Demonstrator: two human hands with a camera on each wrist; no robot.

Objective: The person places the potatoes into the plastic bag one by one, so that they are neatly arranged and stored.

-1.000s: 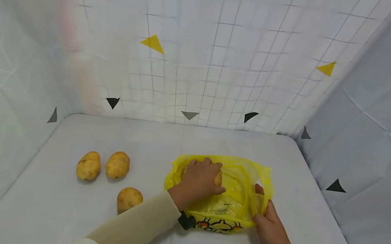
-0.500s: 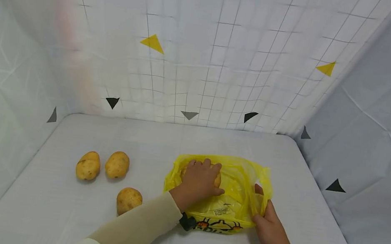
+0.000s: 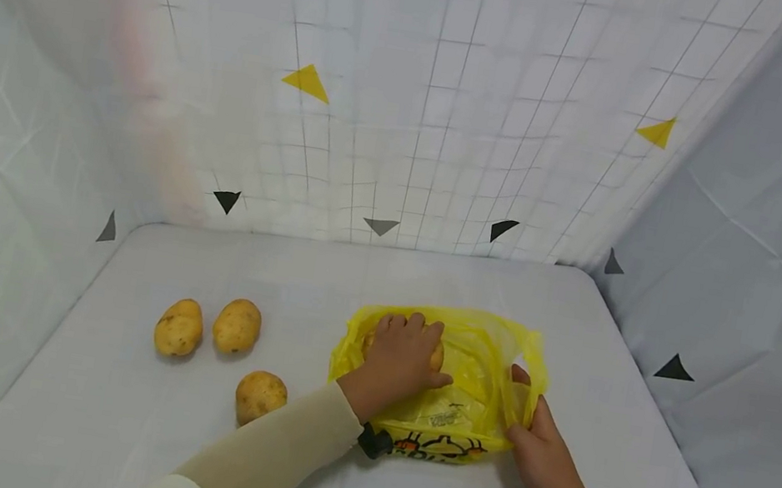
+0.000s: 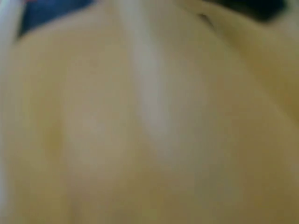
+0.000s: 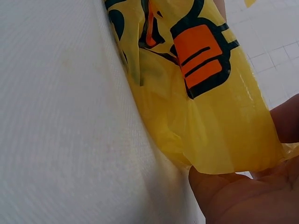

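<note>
A yellow plastic bag (image 3: 472, 383) lies with its mouth spread wide, facing up. Inside its left part my left hand (image 3: 398, 361) holds a potato (image 3: 437, 358), fingers bent over it and thumb out to the right. The palm covers most of what lies beneath, so I cannot tell how many potatoes are there. My right hand (image 3: 542, 452) grips the bag's right rim between thumb and fingers. From the right wrist view, the bag's printed side (image 5: 201, 56) and the thumb (image 5: 224, 191) below its edge are visible. The left wrist view is only a blur of sleeve-coloured cloth.
Three loose potatoes sit on the white table (image 3: 110, 396) to the left: one far left (image 3: 179, 328), one beside it (image 3: 237, 326) and one nearer (image 3: 260, 397), partly behind the left sleeve (image 3: 276, 455). White sheets (image 3: 396, 110) enclose the back and sides.
Both hands, the bag and the potatoes stay where they were. Only the head view has shifted very slightly.
</note>
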